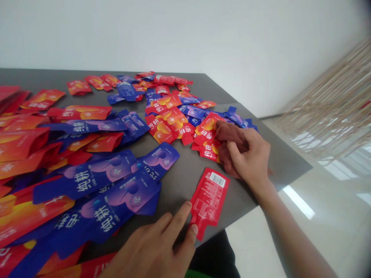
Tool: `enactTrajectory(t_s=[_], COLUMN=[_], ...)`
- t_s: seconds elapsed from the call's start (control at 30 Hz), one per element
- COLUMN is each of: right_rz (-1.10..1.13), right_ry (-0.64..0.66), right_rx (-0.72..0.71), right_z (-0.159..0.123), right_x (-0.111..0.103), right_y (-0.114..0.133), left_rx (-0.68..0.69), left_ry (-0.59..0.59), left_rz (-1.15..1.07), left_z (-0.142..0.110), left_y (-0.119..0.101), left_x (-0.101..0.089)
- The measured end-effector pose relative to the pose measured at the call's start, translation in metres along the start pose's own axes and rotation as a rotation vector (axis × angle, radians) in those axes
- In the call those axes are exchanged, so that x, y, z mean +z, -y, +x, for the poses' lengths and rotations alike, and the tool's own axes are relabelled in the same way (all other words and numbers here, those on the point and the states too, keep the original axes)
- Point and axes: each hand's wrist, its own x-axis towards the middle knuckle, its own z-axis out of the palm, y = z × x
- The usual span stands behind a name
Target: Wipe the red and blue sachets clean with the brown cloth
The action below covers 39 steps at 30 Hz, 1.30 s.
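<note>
Near pouch [213,191] was red, printed white, with black-and-white barcode. Cloth [228,148] at right was reddish brown. Blue pouches [121,204] at left bore purple rounded shapes, white characters. Orange-red pouches [82,112] had yellow-orange patches. Far pile [171,116] mixed red, orange, blue. Tabletop [185,164] was grey; wall [174,34] was whitish.

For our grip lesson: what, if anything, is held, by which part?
Right hand holds brown cloth by bunched folds. Left hand touches a red pouch at its narrow end; grip unclear.
</note>
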Motion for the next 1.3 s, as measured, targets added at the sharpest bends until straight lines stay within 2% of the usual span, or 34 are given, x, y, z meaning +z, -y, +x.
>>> enactTrajectory(t_s=[0.13,0.3,0.37,0.47,0.67,0.9,1.13,1.3], right_rz=[-0.002,-0.001,-0.009,-0.008,-0.010,-0.016,-0.015,-0.009], right_ry=[-0.003,-0.001,0.001,0.002,0.008,0.008,0.004,0.009], right_rx=[0.003,-0.001,0.000,0.003,0.007,0.012,0.009,0.012], right_z=[0.000,0.001,0.001,0.001,0.001,0.001,0.001,0.001], right_x=[0.000,0.000,-0.001,-0.001,0.000,0.000,0.000,0.000], right_y=[0.000,0.001,0.001,0.001,0.002,0.002,0.001,0.002], left_rx=[0.022,-0.038,-0.020,0.039,-0.039,-0.036,-0.044,-0.028], left_ry=[0.047,0.223,0.245,0.191,0.114,0.116,0.104,0.130], left_rz=[0.003,-0.094,-0.098,-0.046,-0.187,-0.202,-0.145,-0.145], left_z=[0.004,0.007,0.007,0.005,0.003,0.005,0.003,0.006], left_y=[-0.002,0.003,0.004,0.003,0.005,0.007,0.006,0.008], left_x=[0.000,-0.007,-0.010,-0.012,-0.013,-0.018,-0.014,-0.018])
